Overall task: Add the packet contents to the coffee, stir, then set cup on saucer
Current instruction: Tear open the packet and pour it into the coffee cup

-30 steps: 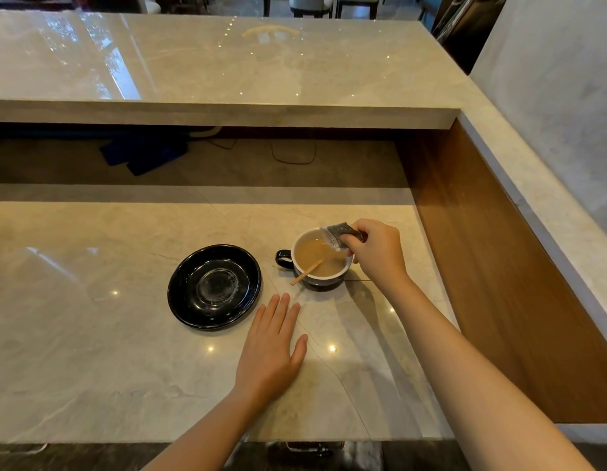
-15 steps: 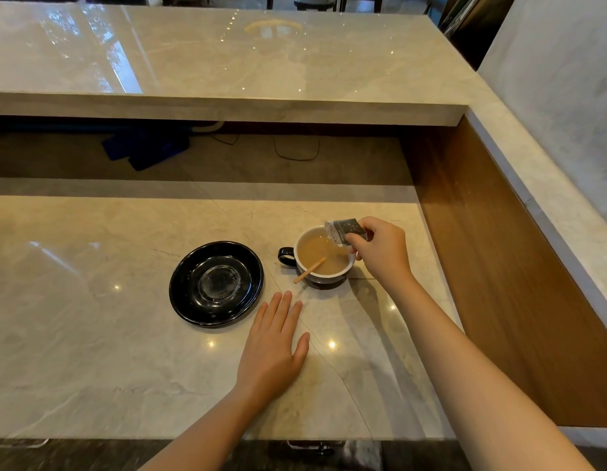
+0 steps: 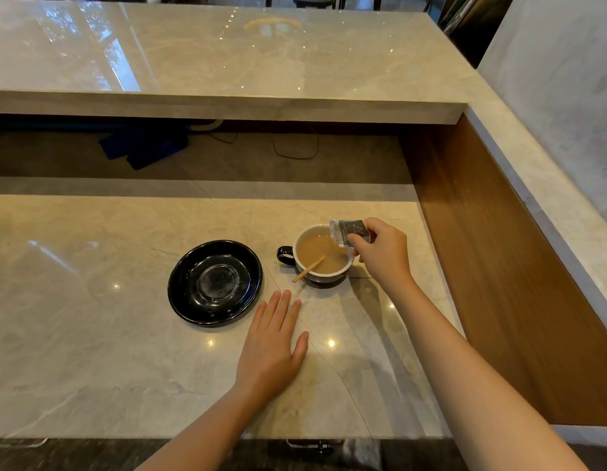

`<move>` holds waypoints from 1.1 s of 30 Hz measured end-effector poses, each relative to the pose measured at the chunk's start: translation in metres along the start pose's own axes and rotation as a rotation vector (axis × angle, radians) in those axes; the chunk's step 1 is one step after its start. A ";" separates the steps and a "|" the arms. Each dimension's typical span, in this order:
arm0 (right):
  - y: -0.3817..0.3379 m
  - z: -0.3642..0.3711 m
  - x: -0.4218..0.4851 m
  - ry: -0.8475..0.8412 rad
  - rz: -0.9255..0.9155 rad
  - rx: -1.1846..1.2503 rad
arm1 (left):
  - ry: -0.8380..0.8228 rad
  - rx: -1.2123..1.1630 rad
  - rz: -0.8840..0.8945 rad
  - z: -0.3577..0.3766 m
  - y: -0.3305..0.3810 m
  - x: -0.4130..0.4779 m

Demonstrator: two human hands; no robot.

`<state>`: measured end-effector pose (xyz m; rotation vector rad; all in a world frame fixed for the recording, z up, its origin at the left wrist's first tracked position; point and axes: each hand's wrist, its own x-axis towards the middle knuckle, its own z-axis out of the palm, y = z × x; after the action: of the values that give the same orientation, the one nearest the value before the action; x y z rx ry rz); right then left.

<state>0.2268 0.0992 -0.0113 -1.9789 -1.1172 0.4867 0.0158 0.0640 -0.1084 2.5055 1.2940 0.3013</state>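
A dark cup [image 3: 320, 254] with a white inside holds light brown coffee and stands on the marble counter, handle to the left. A wooden stir stick [image 3: 309, 268] leans in it over the near rim. My right hand [image 3: 380, 249] pinches a small grey and white packet [image 3: 349, 230] above the cup's right rim, its torn end towards the coffee. An empty black saucer [image 3: 215, 283] lies left of the cup. My left hand [image 3: 273, 348] rests flat on the counter in front of the saucer and cup, fingers spread.
A raised marble bar top [image 3: 227, 62] runs across the back, with a dark recess below it holding a blue cloth [image 3: 142, 147] and a cable. A wooden side panel [image 3: 492, 253] walls the right. The counter's front edge is just below my forearms.
The packet has lifted a little and tipped flatter above the cup's rim. My left hand, the cup and the saucer have stayed put.
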 end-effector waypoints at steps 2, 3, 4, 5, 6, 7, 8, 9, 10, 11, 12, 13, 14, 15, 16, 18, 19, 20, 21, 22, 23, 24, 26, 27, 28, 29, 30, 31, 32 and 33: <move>0.001 -0.001 -0.001 0.006 -0.012 0.033 | -0.004 0.001 -0.002 0.000 0.000 0.000; 0.002 -0.001 -0.002 0.006 -0.017 0.042 | -0.008 0.006 -0.005 0.000 0.000 0.000; 0.003 0.000 -0.002 0.003 -0.018 0.042 | -0.010 0.008 -0.007 0.000 0.000 0.000; 0.005 0.001 -0.002 0.000 -0.017 0.036 | -0.013 0.008 -0.009 0.000 0.000 0.000; 0.006 0.001 -0.002 -0.002 -0.013 0.030 | -0.015 0.008 -0.011 -0.001 0.001 0.000; 0.006 0.002 -0.002 -0.001 -0.011 0.029 | -0.020 0.011 -0.012 -0.001 0.000 0.000; 0.006 0.002 -0.002 0.002 -0.010 0.036 | -0.023 0.013 -0.013 -0.001 0.001 0.000; 0.006 0.002 -0.003 0.006 -0.010 0.048 | -0.024 0.012 -0.014 -0.001 0.000 0.000; 0.006 0.002 -0.003 0.010 -0.008 0.060 | -0.022 0.010 -0.013 -0.001 0.000 0.000; 0.006 0.002 -0.003 0.014 -0.005 0.068 | -0.020 0.008 -0.013 -0.001 0.000 0.000; 0.006 0.002 -0.003 0.014 -0.006 0.071 | -0.022 0.009 -0.014 -0.001 0.000 0.000; 0.006 0.003 -0.003 0.014 -0.011 0.071 | -0.023 0.008 -0.014 0.000 0.000 0.000; 0.006 0.003 -0.003 0.015 -0.018 0.072 | -0.021 0.005 -0.013 0.000 0.000 0.000; 0.006 0.003 -0.003 0.015 -0.024 0.076 | -0.019 0.001 -0.014 0.000 0.000 0.000; 0.006 0.002 -0.003 0.014 -0.023 0.084 | -0.019 0.001 -0.015 0.000 0.000 0.000; 0.004 0.001 -0.005 0.009 -0.019 0.103 | -0.026 0.004 -0.015 0.000 0.000 0.000; 0.004 0.001 -0.005 0.006 -0.023 0.107 | -0.024 0.003 -0.016 0.000 0.000 0.000; 0.004 0.001 -0.005 0.004 -0.030 0.100 | -0.022 0.003 -0.017 0.000 0.000 0.000; 0.004 0.001 -0.004 0.004 -0.039 0.090 | -0.021 0.001 -0.018 0.000 0.000 0.000; 0.003 0.001 -0.004 0.006 -0.043 0.082 | -0.022 -0.002 -0.019 0.000 0.000 0.000; 0.003 0.001 -0.004 0.009 -0.043 0.079 | -0.021 -0.005 -0.020 0.000 0.000 0.000; 0.003 0.002 -0.003 0.010 -0.041 0.082 | -0.020 -0.006 -0.020 0.000 0.000 0.000; 0.002 0.002 -0.003 0.016 -0.047 0.071 | -0.021 -0.006 -0.022 0.000 0.000 0.000; 0.002 0.002 -0.002 0.021 -0.053 0.060 | -0.018 -0.008 -0.022 0.001 0.000 0.000; 0.001 0.002 -0.002 0.028 -0.054 0.059 | -0.018 -0.008 -0.022 0.000 0.000 0.000; 0.000 0.002 -0.003 0.035 -0.051 0.067 | -0.021 -0.004 -0.022 0.000 0.000 0.000; 0.000 0.003 -0.003 0.036 -0.049 0.079 | -0.023 -0.001 -0.022 0.000 0.000 0.000; -0.001 0.003 -0.003 0.032 -0.051 0.082 | -0.023 -0.001 -0.021 0.000 0.000 0.000; 0.000 0.004 -0.003 0.025 -0.054 0.075 | -0.023 -0.002 -0.020 0.000 0.000 0.000; 0.000 0.004 -0.003 0.020 -0.055 0.067 | -0.023 -0.001 -0.020 0.000 0.000 0.000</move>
<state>0.2224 0.0987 -0.0136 -1.8862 -1.1260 0.4679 0.0152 0.0639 -0.1081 2.4861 1.3085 0.2679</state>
